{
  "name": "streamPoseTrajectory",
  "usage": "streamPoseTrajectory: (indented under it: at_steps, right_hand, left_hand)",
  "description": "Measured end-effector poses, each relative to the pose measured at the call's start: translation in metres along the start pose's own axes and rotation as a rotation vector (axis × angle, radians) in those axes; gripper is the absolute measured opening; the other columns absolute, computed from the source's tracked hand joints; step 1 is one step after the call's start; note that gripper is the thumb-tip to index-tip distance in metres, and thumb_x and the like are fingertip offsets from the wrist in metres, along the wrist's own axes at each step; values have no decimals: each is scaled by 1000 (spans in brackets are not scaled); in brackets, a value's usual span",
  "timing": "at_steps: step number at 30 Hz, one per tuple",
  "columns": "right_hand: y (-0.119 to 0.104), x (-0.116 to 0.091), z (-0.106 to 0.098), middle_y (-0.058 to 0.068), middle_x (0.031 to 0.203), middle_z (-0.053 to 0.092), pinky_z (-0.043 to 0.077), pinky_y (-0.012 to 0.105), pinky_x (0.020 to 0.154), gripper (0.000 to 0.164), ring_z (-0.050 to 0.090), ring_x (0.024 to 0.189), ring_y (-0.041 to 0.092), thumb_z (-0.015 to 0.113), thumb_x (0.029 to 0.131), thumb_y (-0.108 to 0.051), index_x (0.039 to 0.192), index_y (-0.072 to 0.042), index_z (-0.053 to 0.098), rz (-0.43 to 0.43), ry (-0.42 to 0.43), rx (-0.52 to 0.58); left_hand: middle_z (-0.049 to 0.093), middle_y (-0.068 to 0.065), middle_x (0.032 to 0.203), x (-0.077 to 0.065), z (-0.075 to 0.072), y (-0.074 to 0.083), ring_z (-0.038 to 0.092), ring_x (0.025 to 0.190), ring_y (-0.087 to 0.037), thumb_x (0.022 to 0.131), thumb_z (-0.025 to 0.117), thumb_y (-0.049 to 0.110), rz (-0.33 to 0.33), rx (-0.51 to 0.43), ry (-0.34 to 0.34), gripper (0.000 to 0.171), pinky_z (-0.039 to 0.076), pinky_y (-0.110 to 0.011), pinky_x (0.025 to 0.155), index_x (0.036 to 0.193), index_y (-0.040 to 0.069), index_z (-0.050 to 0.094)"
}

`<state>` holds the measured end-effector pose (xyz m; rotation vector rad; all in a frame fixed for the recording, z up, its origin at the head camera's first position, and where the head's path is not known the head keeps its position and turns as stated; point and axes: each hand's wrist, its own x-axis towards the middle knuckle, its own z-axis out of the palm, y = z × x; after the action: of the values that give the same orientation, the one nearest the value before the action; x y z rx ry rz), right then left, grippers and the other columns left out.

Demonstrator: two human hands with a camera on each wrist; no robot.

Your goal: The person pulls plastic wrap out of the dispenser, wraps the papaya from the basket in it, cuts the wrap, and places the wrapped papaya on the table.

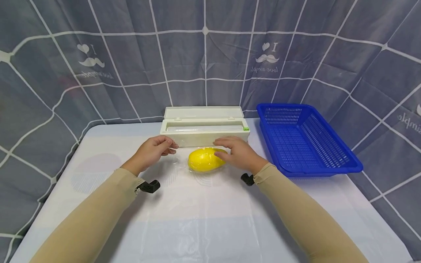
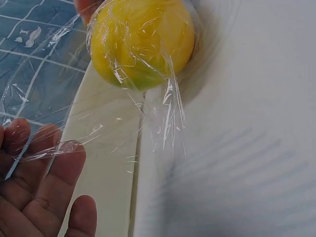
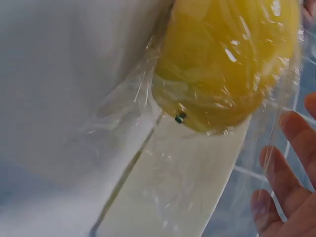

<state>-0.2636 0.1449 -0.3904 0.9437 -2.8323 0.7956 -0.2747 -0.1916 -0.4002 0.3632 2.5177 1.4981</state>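
Observation:
A smooth yellow melon (image 1: 204, 159) wrapped in clear cling film (image 2: 170, 106) is at the middle of the table, in front of a white cling-film dispenser (image 1: 204, 138). To the melon's left, my left hand (image 1: 152, 150) pinches the film's edge, with the other fingers loosely bent; the film stretches from the melon across the fingertips in the left wrist view. My right hand (image 1: 238, 151) is at the melon's right end, its fingers spread and the thumb over the melon. In the right wrist view, loose film passes in front of its fingers (image 3: 284, 180).
The dispenser's lid (image 1: 204, 112) stands raised, showing a roll inside and a green piece at the right end. A blue plastic basket (image 1: 279, 153) stands at the right. A grey checked curtain (image 1: 184, 54) hangs behind and beside the white-covered table (image 1: 197, 233).

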Motion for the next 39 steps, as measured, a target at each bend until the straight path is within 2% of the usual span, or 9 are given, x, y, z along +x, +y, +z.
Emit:
streamPoseTrajectory:
  at_steps: [8,15,21,24,28,31,33,36,39]
  right_hand:
    - [-5,25,12,8,142,69,41,48,123,44,60,138,30,72,100,-36,137,-11,71,28,-87,-33]
    - [-9,31,21,2,129,76,49,42,115,29,69,126,23,62,107,-31,124,-14,79,3,-62,-130]
    - [-11,32,26,-2,122,79,53,40,110,28,72,119,20,61,107,-32,120,-17,80,-12,-17,-205]
    - [-10,31,29,-3,120,79,56,40,107,27,74,116,19,61,107,-32,118,-18,81,-30,13,-233]
    - [-8,30,30,-4,113,81,60,39,97,23,76,107,19,62,107,-29,113,-18,82,-66,71,-258]
    - [-7,30,31,-3,108,81,61,39,92,22,77,101,19,62,107,-28,110,-17,81,-81,102,-246]
    - [-8,30,31,-2,106,81,61,39,89,22,76,96,19,61,108,-28,110,-17,80,-71,111,-212]
    - [-11,29,31,0,104,81,61,38,88,21,75,93,19,61,108,-27,110,-15,79,-43,122,-145]
    - [-13,27,30,0,103,81,61,37,88,20,74,92,19,63,107,-26,109,-14,79,-39,125,-120]
  left_hand:
    - [70,-18,134,0,3,1,72,120,-31,114,45,31,-9,-36,14,39,52,-45,109,122,-1,66]
    - [70,-20,133,-1,0,2,68,123,-35,113,48,25,24,-11,37,34,48,-48,113,121,-2,67]
    - [62,-20,144,-5,-8,6,55,138,-38,107,50,12,98,8,-62,33,37,-57,122,138,1,60]
    - [57,-17,151,-4,-1,16,48,145,-40,103,64,24,114,142,-76,51,34,-62,123,149,6,51]
    - [56,-11,155,3,30,34,49,147,-37,89,79,53,113,463,-42,83,35,-61,122,155,12,49]
    - [60,-7,153,9,51,41,55,143,-34,87,81,57,136,608,-41,84,34,-59,122,154,13,53]
    - [66,-5,147,11,59,42,61,135,-33,89,81,52,144,631,-36,72,39,-57,118,148,16,60]
    - [73,-2,134,12,64,41,67,122,-29,91,82,42,128,586,-27,55,50,-51,109,140,20,68]
    - [75,-2,127,11,64,39,68,116,-28,93,81,40,115,545,-19,47,55,-48,101,135,22,72]
